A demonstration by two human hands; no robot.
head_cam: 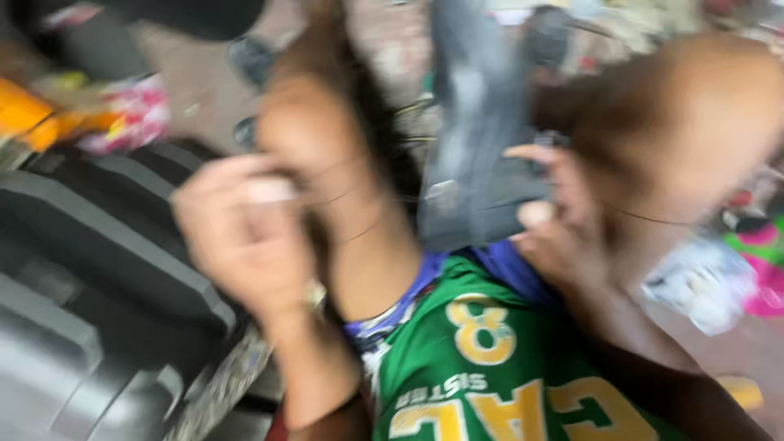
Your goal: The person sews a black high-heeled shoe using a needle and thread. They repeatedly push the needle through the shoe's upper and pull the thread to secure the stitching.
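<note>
Background was a cluttered, blurred floor strewn with bright wrappers; a ribbed grey plastic case lay at left. The left hand was curled, its grip apparently pinching a fine dark thread drawn taut across the frame. The right hand held its grip closed on grey fabric, soft and creased, raised above a glossy green jersey, presumably to keep the cloth steady against the thread's pull
</note>
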